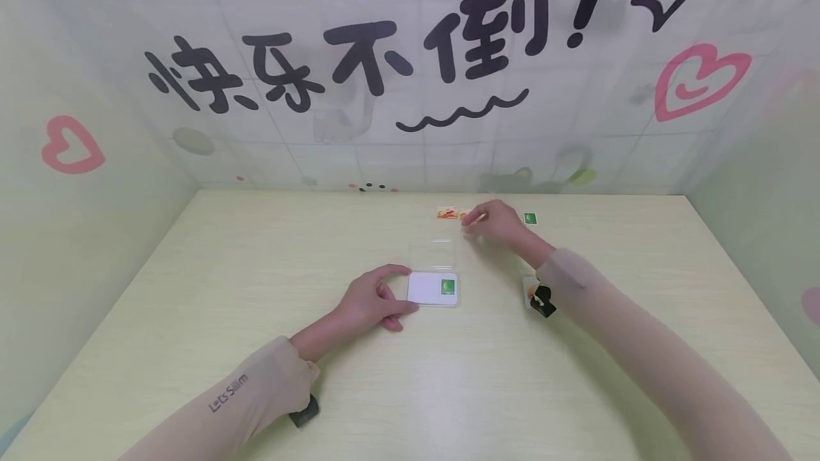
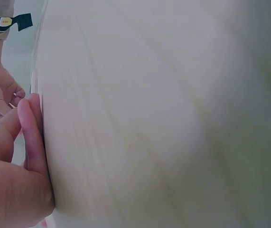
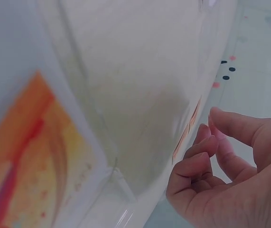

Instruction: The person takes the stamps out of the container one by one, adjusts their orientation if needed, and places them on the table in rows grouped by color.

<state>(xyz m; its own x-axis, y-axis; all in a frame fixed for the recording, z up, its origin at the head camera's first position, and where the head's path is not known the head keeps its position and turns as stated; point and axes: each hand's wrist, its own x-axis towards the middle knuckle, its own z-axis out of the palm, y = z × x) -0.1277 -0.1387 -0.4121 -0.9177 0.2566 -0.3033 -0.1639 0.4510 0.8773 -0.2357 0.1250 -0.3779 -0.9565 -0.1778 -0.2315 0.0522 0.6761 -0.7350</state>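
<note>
White card [image 1: 424,289]: hold by edges

Left hand [image 1: 374,297], nine o'clock of card on worktop [image 1: 256,255]: fingers grip card edges; probably light, stiff, slippery. Twelve o'clock: orange stickers [image 1: 447,213], likely thin. Right hand [image 1: 500,224], one o'clock: fingers narrow; I cannot tell whether loaded.

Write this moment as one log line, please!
left hand: holds white card by left end | green picture: on card's right side | right hand: near orange pictures, grip unclear
</note>
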